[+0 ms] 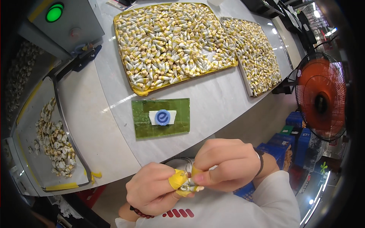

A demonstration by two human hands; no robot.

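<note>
As the action gathers in front of the bench (215, 87), the grip of the left hand (153, 190) pinches small grey-and-yellow pieces (186, 188) between its fingers, and the grip of the right hand (229, 166) clamps them opposite! Up top, a yellow-rimmed tray (141, 92) brims with cone-shaped pieces (167, 45), a green slab (143, 129) just before it.

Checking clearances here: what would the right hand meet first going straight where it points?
The right hand would probably first meet the small pale pieces between both hands, then the left hand; depth is unclear.
</note>
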